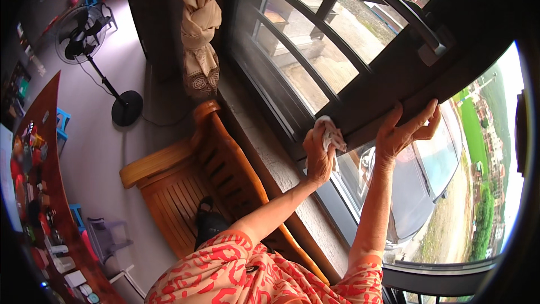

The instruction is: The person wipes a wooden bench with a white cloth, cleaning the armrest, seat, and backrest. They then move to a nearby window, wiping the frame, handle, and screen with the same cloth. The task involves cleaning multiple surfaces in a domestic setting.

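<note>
Cloth: bunched in my left hand (318, 155), close to a corner of the dark window sash (360, 118), by the long edge; the cloth (335, 137) slants from upper left to lower right, and a loose end hangs down beside my fingers.
Left grip: my fingers are closed around the cloth.
Right hand: my right hand (396, 135) lies farther up the same long edge, thumb and fingers apart; how firmly they press I cannot tell.
Sash direction: its long edge climbs from the corner near my left hand toward the upper right.
Handle: a smooth, curved bar (413, 19) on the sash, sloping down to the right.
Textures: soft, creased, whitish fabric with pinkish patches; hard dark frame; clear panes split by bars.
Ledge: rough, pale sill (273, 155) running between sash and bench.
Bench: glossy orange-brown wood (166, 208), slatted seat, slots cut in the backrest; my dark sandal (206, 205) is on the seat, near the backrest.
Curtain: beige cloth tied in a knot (201, 19), brown patterned hem above the bench's far corner.
Room: pale floor (163, 107), black standing fan (84, 36), cluttered reddish table (49, 115).
Outside: a silvery car (416, 186), green field beyond.
</note>
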`<state>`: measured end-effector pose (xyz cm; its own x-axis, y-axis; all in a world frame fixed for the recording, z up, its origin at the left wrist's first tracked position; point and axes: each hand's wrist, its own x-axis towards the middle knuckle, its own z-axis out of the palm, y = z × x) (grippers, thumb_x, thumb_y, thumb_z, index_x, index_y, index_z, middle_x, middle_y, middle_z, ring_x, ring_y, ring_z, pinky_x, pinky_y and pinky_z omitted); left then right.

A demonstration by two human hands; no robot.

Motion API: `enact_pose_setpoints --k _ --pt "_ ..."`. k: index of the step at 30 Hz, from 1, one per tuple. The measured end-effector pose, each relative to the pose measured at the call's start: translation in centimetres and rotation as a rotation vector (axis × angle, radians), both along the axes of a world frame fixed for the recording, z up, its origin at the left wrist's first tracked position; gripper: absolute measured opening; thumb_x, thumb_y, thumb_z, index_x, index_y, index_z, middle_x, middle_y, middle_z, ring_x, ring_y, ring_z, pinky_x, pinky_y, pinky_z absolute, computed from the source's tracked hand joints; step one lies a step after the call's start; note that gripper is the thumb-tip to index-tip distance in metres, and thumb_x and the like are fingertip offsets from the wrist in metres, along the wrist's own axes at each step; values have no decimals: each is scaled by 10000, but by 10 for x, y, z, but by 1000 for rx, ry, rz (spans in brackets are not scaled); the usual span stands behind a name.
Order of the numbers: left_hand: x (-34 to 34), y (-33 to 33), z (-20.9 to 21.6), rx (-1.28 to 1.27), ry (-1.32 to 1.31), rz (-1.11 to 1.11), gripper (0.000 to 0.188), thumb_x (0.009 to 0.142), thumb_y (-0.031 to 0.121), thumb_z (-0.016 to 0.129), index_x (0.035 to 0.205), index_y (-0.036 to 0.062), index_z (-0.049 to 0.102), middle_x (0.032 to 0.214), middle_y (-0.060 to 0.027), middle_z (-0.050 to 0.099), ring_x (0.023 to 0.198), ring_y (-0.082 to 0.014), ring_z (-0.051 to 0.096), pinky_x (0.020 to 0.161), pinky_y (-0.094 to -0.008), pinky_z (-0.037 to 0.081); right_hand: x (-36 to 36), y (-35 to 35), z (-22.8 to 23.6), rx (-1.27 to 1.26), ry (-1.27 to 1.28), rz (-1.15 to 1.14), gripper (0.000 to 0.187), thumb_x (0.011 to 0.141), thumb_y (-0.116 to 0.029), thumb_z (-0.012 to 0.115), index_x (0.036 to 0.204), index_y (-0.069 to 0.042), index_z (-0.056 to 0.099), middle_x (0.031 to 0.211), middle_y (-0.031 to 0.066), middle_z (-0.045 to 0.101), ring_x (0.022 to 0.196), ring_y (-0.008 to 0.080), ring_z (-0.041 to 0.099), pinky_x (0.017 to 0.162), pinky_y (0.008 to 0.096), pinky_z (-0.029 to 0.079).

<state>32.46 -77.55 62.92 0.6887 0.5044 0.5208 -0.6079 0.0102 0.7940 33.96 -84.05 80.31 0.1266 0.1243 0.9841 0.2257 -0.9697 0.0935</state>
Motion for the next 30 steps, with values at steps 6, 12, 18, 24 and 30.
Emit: enact_pose_setpoints --k 6,12,18,24,30 --pt "-2 -1 -49 89 85 -42 333 939 256 543 1167 33 447 979 -121 502 844 -263 525 805 -362 440 13 2 -10 13 -85 -32 612 927 -181 567 1431 39 300 1414 269 255 1259 387 295 1031 445 318" --pt "1 5 -23 156 98 28 201 940 178 542 1068 32 489 959 -108 473 756 -226 562 746 -318 476 10 0 -13 25 -103 -91 598 948 -241 550 1423 39 315 1411 244 287 1263 372 341 1024 450 342" --pt "9 24 46 82 22 -242 406 812 -28 548 1208 28 476 1063 -163 449 856 -255 541 713 -407 454 11 3 -13 47 -113 -107 591 954 -263 537 1414 42 326 1400 244 318 1264 376 354 1023 460 343" --pt "22 22 42 344 -158 -172 342 753 39 651 1073 77 539 971 -127 538 801 -303 527 683 -415 426 13 2 -14 43 -118 -170 591 959 -279 526 1421 25 319 1394 243 319 1236 374 380 980 462 383" --pt "6 39 -12 352 -73 -172 281 699 -117 623 907 52 536 926 -72 567 757 -233 568 652 -328 484 12 1 -14 34 -71 -186 610 957 -291 486 1431 30 275 1409 239 254 1267 371 346 969 462 411"
